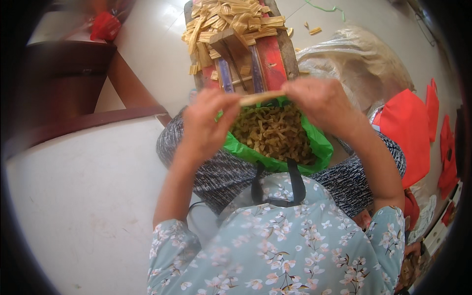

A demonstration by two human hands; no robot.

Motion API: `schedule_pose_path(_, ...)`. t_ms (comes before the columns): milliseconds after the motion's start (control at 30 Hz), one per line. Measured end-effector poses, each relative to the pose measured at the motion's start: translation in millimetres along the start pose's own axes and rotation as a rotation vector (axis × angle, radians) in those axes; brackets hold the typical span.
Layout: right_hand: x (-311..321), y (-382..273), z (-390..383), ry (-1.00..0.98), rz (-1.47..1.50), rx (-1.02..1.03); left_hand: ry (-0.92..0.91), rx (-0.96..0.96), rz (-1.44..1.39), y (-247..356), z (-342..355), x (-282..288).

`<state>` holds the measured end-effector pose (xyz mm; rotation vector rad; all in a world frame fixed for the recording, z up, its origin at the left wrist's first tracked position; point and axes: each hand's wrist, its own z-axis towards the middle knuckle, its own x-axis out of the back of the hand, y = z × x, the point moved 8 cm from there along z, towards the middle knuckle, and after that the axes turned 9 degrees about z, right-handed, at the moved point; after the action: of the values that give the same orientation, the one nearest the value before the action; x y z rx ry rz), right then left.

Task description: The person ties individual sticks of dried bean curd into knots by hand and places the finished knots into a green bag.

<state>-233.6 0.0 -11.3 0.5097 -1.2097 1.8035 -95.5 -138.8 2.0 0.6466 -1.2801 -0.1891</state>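
A flat, pale tan strip is stretched level between my two hands, above the near end of a red wooden bench. My left hand pinches one end of it, and my right hand grips the other. Both hands are a little blurred. Below them a green plastic bag sits open between my legs, filled with many short, brownish cut pieces. On the bench stands a wooden block with a dark slot or blade, between two blue-edged rails. A heap of similar yellow strips covers the bench's far end.
At left is a white tabletop with a dark red edge, beside dark wooden furniture. A large translucent plastic sack lies on the tiled floor at right, near red bags. Some strip scraps lie on the floor.
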Motion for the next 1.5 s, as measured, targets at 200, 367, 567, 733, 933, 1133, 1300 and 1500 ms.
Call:
schedule_pose_path(200, 7, 16, 61, 0.23, -0.085, 0.177, 0.265, 0.084, -0.045, -33, 43, 31)
schedule_pose_path(367, -17, 58, 46, 0.058, -0.111, -0.012, 0.237, 0.187, 0.047, -55, 31, 17)
schedule_pose_path(567, 15, 53, -17, 0.145, -0.013, -0.055, 0.169, -0.021, 0.096, -10, -15, 21)
schedule_pose_path(733, 15, -31, -15, 0.092, -0.089, 0.277, 0.074, 0.253, -0.478, 15, -27, -2)
schedule_pose_path(933, 19, -63, -26, 0.106, -0.045, 0.384, -0.41, 0.528, -1.102, 45, -60, -66)
schedule_pose_path(1133, 32, -14, -60, 0.275, 0.153, 0.056, -0.22, 0.197, -1.546, 71, -66, -24)
schedule_pose_path(1300, -26, -52, -68, -0.189, 1.002, -0.39, -0.065, 0.021, -1.213, 80, -51, -7)
schedule_pose_path(1500, -10, -64, -69, -0.268, 1.28, -0.589, 0.067, -0.402, 0.135, 126, -49, -8)
